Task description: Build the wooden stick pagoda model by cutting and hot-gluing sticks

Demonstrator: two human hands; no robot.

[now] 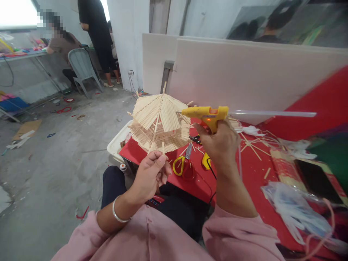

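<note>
My left hand [150, 175] holds a two-tiered roof model made of thin wooden sticks [159, 123] up by a stick at its base, fingers pinched around it. My right hand [220, 143] grips a yellow hot glue gun [207, 115], its nozzle pointing left at the model's right edge. A long clear glue stick [272, 114] juts out of the gun's back toward the right. The gun's black cord [211, 173] runs down past my wrist.
A red table [244, 174] holds yellow-handled scissors [182, 164], loose sticks, a star of sticks [254, 143], plastic bags [293, 212] and a dark phone [315, 177]. White boards [244, 69] lean behind. At far left two people are by a table and a grey chair [81, 69].
</note>
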